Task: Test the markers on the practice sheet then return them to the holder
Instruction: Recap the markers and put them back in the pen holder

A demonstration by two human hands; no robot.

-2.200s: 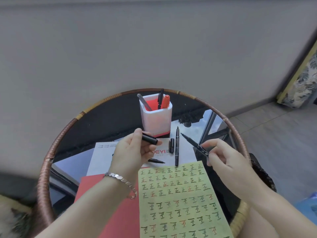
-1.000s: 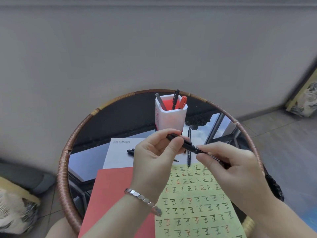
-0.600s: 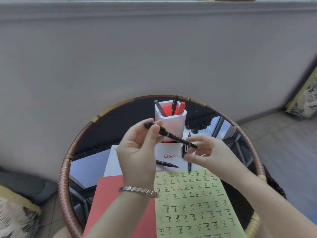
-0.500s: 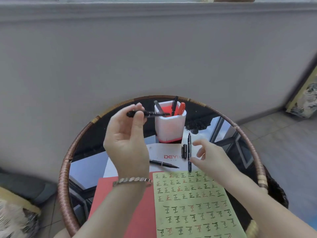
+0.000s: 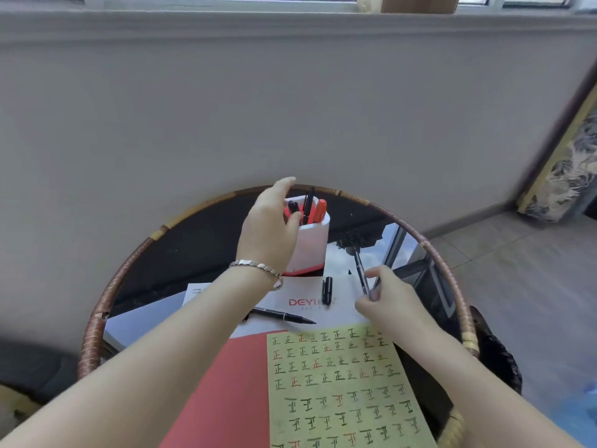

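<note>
The white marker holder (image 5: 311,242) with a red base stands at the back of the round table. My left hand (image 5: 269,227) hovers against its left side, fingers loose, with a black marker (image 5: 293,208) standing in the holder just beside the thumb. A black pen (image 5: 308,203) and a red marker (image 5: 320,210) also stand inside. My right hand (image 5: 389,303) pinches the near end of a black marker (image 5: 361,273) lying on the white paper. The yellow-green practice sheet (image 5: 339,389), covered with written characters, lies in front.
A loose black cap (image 5: 327,291) and an uncapped black marker (image 5: 284,316) lie on the white printed paper (image 5: 303,302). A red folder (image 5: 226,383) sits under the sheet. The glass table has a rattan rim (image 5: 97,324); a grey wall rises close behind.
My left hand carried the capped black marker up and back and let it go in the holder. My right hand moved right and took hold of the marker lying on the white paper.
</note>
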